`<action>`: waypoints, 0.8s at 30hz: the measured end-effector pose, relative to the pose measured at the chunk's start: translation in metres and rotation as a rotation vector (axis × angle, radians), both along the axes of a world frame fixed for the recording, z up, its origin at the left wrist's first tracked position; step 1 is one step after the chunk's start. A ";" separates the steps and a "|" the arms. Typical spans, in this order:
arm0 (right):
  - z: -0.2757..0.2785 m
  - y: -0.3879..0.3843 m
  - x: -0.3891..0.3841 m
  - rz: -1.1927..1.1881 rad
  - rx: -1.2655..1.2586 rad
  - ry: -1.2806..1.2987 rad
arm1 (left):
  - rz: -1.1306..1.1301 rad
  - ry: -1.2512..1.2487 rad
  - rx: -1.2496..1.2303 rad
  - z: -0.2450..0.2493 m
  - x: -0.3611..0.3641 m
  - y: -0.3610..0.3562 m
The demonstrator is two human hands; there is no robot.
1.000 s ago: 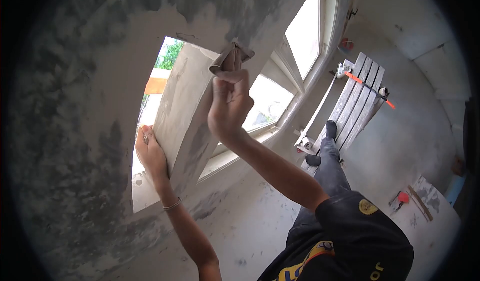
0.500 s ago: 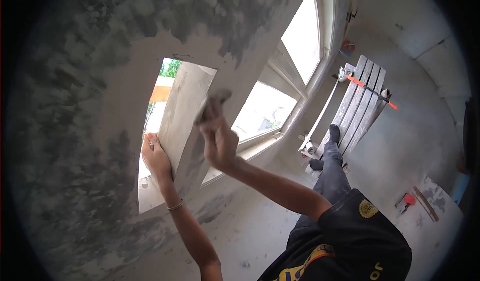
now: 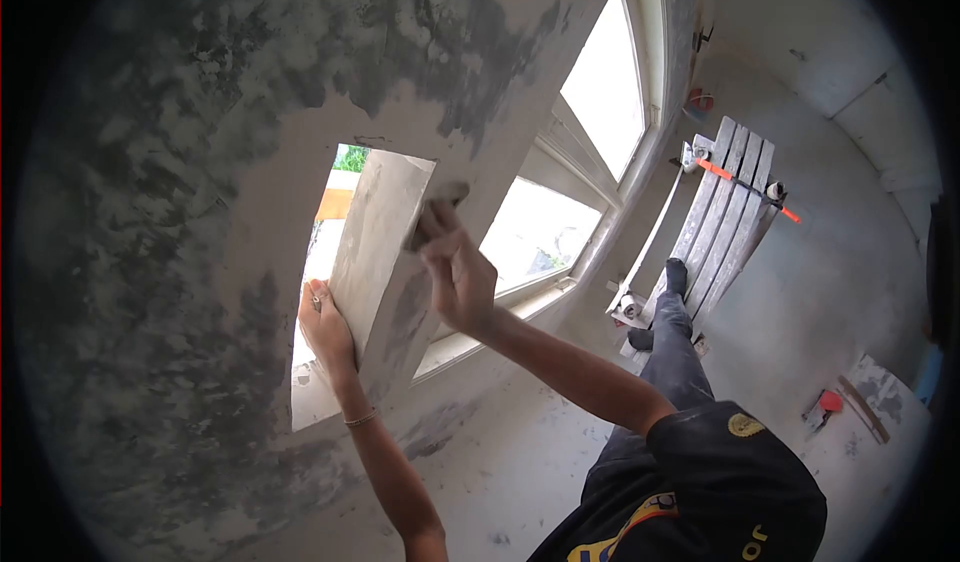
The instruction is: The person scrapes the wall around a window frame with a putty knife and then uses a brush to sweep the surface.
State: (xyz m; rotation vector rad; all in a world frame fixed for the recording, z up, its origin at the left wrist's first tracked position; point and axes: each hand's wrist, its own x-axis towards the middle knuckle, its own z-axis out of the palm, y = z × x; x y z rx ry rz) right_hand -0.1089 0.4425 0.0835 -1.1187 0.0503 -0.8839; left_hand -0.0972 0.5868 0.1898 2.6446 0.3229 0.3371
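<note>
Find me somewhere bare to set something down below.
The bench looks bare between the feet and the orange-and-black bar. Open floor shows between bench and red item. Crowded: the bench under the feet and bar, and around the red item.

A slatted wooden platform stands well apart from the right hand's fingers, to their right, an orange-and-black bar lying across its slats. Lower and farther right of the fingers, a red object lies beside brown strips; green foliage shows to their upper left.
</note>
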 end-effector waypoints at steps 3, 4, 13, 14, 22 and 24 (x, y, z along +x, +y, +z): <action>0.022 -0.002 -0.002 0.184 0.321 0.152 | 0.002 0.035 0.029 0.001 0.002 0.003; 0.019 0.011 -0.007 0.094 0.200 0.129 | -0.008 0.063 0.071 0.003 0.000 0.005; 0.033 -0.052 0.026 0.090 0.355 0.389 | -0.039 0.007 0.045 -0.003 0.002 0.009; 0.033 -0.043 0.021 0.097 0.363 0.396 | -0.033 0.013 0.054 -0.004 -0.001 0.013; -0.009 0.007 -0.010 -0.051 -0.061 -0.027 | -0.063 -0.022 0.008 -0.002 0.001 0.005; 0.015 -0.029 0.014 -0.009 0.113 0.116 | -0.074 -0.015 0.033 -0.004 0.003 0.011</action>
